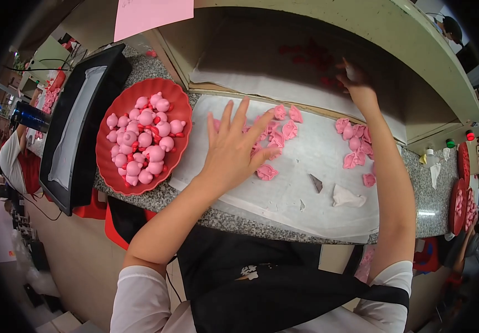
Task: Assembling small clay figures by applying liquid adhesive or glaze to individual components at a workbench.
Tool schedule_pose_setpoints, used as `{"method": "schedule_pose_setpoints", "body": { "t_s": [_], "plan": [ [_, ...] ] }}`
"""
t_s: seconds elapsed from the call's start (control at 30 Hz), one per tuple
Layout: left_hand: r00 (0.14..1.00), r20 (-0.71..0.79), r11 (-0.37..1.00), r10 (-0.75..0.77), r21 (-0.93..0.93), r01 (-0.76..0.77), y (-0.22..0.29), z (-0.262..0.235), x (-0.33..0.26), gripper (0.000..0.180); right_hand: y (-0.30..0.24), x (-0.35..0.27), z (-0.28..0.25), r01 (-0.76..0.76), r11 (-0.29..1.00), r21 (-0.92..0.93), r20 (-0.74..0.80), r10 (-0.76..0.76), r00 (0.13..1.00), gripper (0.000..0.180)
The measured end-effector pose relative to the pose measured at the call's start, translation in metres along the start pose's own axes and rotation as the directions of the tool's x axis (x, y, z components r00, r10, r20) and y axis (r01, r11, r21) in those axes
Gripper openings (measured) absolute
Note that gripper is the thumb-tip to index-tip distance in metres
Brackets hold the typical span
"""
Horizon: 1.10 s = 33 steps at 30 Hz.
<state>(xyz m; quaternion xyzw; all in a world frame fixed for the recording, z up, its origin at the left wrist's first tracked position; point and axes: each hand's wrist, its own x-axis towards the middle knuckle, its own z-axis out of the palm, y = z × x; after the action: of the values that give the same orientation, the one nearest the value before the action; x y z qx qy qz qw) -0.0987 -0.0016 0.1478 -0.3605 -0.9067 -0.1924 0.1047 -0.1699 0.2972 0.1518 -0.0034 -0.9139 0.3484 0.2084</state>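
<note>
My left hand (225, 147) hovers palm down with fingers spread over the white paper (211, 105), partly covering a group of pink frilled pieces (290, 130). Further right, more pink pieces (354, 143), some frilled and some rounded, lie by my right forearm. My right hand (357, 83) reaches into the shaded, paper-lined compartment (239, 61), beside small dark-red pieces (306, 53). Its fingers look apart, though shadow dims them. A grey triangular scrap (315, 183) and a crumpled white piece (349, 196) rest on the paper.
Left of the paper stands a red scalloped bowl (104, 161) full of pink round-bodied pieces and small red bits. Beyond it is a black tray (56, 188) lined with white. The compartment's cream frame (417, 44) arches over the counter (425, 194). Other people sit at both sides.
</note>
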Motion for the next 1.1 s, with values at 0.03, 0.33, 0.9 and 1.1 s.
{"method": "schedule_pose_setpoints", "body": {
  "t_s": [0.03,0.33,0.9,1.1],
  "plan": [
    [0.996,0.04,0.997,-0.078,0.003,0.078,0.003,-0.007,-0.005,0.063,-0.015,-0.007,-0.005,-0.19,0.952,0.24,0.067,0.179,0.981,0.02],
    [0.986,-0.164,0.987,-0.011,-0.163,-0.015,0.008,0.007,0.009,0.034,-0.088,-0.121,0.001,0.142,0.99,-0.004,-0.023,-0.142,0.99,0.009],
    [0.982,-0.018,0.011,-0.189,-1.0,-0.016,0.035,0.001,-0.016,0.013,-0.107,-0.174,-0.018,0.009,0.982,0.187,0.11,-0.029,0.994,0.015],
    [0.918,0.281,-0.274,-0.281,-0.94,0.204,0.049,-0.005,-0.067,0.021,-0.163,-0.202,0.016,-0.284,0.771,0.57,0.13,0.257,0.958,0.019]
  ]
}}
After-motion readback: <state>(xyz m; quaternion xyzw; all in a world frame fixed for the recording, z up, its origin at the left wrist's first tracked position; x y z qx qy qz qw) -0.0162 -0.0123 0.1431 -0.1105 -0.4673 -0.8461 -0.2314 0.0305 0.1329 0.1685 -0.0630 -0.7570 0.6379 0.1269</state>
